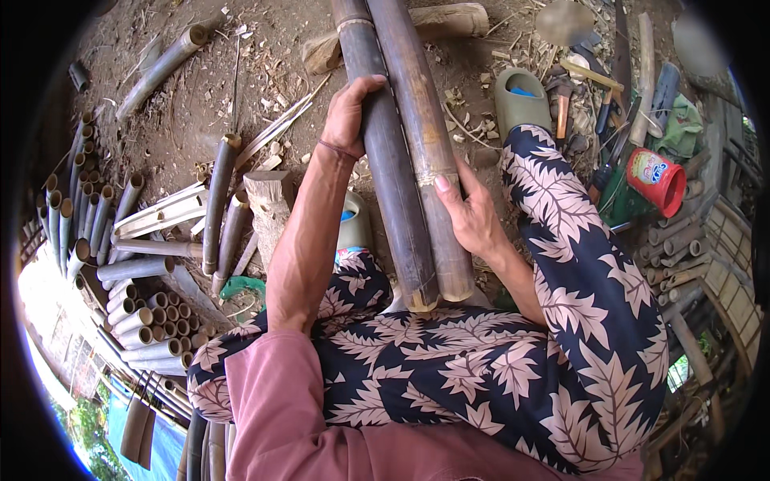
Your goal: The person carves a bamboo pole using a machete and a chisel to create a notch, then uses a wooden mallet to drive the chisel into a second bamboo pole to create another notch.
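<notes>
Two long dark bamboo poles lie side by side in front of me, their near ends close to my lap. My left hand (350,116) is wrapped round the left bamboo pole (391,168) from its outer side, thumb over the top. Against the outer side of the right bamboo pole (421,96) my right hand (473,212) is closed, its thumb lying on the pole near a pale node and its fingers mostly hidden beneath. The poles touch or nearly touch along their length. Their far ends run out of view at the top, past a log (449,22) on the ground.
Cut bamboo tubes (164,317) are stacked at the left, near a wood stump (269,204) and split strips (164,212). Beyond my right foot in its green clog (520,100) lie a hammer (563,108) and other tools. A red tub (662,183) tilts at the right.
</notes>
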Demonstrator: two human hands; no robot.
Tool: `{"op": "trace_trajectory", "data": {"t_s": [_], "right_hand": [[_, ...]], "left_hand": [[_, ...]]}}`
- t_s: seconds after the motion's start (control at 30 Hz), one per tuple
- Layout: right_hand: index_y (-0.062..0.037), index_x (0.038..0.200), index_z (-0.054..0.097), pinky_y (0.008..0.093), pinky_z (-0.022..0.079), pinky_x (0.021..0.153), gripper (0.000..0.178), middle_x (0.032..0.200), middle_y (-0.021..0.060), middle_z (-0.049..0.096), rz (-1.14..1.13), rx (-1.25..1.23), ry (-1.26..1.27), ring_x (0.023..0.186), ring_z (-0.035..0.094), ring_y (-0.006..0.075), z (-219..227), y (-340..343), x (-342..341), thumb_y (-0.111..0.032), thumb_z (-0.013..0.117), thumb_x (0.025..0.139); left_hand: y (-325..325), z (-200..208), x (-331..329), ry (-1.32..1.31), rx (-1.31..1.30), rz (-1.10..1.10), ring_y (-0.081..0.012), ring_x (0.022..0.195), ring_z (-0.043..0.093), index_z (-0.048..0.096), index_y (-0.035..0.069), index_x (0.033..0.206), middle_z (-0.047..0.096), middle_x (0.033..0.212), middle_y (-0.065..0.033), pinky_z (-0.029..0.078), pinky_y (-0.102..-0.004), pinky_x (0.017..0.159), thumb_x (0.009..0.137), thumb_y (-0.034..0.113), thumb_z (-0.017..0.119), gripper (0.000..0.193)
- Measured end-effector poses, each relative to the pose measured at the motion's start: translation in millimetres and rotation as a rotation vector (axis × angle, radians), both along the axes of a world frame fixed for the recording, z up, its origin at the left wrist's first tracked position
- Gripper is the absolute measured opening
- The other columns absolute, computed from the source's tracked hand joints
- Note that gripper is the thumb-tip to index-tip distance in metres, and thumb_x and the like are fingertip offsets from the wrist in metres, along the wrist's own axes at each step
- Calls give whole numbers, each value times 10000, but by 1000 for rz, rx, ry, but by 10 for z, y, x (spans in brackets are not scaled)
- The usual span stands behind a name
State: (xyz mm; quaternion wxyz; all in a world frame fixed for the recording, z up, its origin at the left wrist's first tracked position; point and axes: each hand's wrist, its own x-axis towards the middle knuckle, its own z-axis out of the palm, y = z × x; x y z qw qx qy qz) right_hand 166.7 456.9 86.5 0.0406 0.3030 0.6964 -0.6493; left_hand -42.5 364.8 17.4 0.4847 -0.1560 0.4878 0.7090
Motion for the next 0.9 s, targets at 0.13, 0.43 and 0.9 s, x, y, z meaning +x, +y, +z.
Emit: {"op": "trace_trajectory", "data": {"t_s": [0.13,0.43,0.9], "right_hand": [[42,1449,368,362,408,1027,719,1324,242,552,6,-24,-31,1207,543,287,20,26,8,-490,501,985],[99,1436,327,381,412,1039,816,1301,292,548,62,88,-16,1219,552,338,-173,15,188,-389,678,886],[48,1473,291,366,362,1083,901,1378,249,493,147,91,26,1284,493,301,-446,123,510,-378,741,819]], "left_hand": [[4,-17,5,3,-7,0,-193,680,656,612,-24,1017,650,848,-111,573,-340,630,858,232,649,304],[-44,-37,114,193,-85,-12,-158,808,645,638,8,1042,669,919,-70,544,-317,748,784,222,708,343],[-84,49,622,449,9,23,-187,975,626,493,-33,1225,641,1087,-115,511,-347,883,736,214,829,643]]}}
